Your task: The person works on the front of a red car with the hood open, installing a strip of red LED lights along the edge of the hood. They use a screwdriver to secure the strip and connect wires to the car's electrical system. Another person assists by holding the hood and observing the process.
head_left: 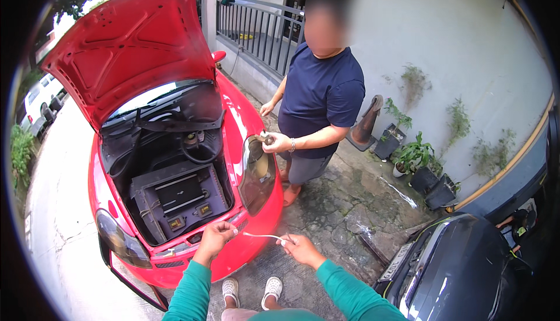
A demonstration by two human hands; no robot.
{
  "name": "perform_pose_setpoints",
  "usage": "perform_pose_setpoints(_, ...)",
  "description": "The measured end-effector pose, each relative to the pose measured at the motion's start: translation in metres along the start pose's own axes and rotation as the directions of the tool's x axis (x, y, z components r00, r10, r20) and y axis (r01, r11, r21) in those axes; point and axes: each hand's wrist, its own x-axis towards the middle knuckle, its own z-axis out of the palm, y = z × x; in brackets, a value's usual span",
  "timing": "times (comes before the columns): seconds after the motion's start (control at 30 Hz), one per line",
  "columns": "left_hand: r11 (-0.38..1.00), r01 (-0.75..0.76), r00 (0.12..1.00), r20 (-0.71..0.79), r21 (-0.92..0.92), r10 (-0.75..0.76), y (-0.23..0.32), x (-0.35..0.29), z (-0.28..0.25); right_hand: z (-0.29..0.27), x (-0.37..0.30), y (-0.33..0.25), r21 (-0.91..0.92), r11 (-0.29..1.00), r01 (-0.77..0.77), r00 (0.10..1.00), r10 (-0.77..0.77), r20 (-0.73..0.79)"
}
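Between my hands stretches a short, thin white cable [262, 236], in front of the red car's nose. My left hand [216, 241] pinches its left end, where a small whitish tip shows at the fingertips. The other end curves into the closed fingers of my right hand [303, 250]. Just beyond is the red car [265, 204] with its hood [137, 41] raised. In its open front bay lies a dark panel carrying a black finned box [182, 194] and two small units with yellowish parts.
At the car's right side stands a person in a navy shirt [321, 96], holding a small metallic piece [269, 139]. A dark car [455, 268] is at the lower right. Potted plants [413, 154] and a worn cone [367, 124] line the wall. A loose bumper-like part [131, 283] lies lower left.
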Motion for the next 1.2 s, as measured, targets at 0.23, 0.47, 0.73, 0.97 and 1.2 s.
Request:
perform_pose_setpoints(0.23,1.000,-0.014,0.999,0.038,-0.005,0.014,0.014,-0.002,0.015,-0.019,-0.008,-0.013,-0.055,0.998,0.035,0.998,-0.037,-0.043)
perform_pose_setpoints(0.47,1.000,-0.022,0.999,0.030,-0.012,0.022,0.018,-0.014,0.024,-0.024,-0.011,-0.021,-0.037,0.996,0.076,0.997,-0.075,0.028)
perform_pose_setpoints(0.73,0.992,0.010,0.998,0.067,-0.129,-0.001,0.023,-0.037,0.022,-0.020,-0.017,-0.018,0.022,1.000,0.013,0.997,-0.015,0.079)
perform_pose_setpoints(0.97,0.998,0.043,0.988,0.149,0.035,-0.048,0.021,-0.038,0.015,-0.025,-0.018,-0.027,0.076,0.988,-0.134,0.943,0.103,0.317)
perform_pose_setpoints(1.2,0.997,0.062,0.998,0.001,-0.050,-0.062,0.020,-0.039,-0.012,-0.079,-0.032,-0.013,0.084,0.936,-0.343,0.737,0.212,0.642)
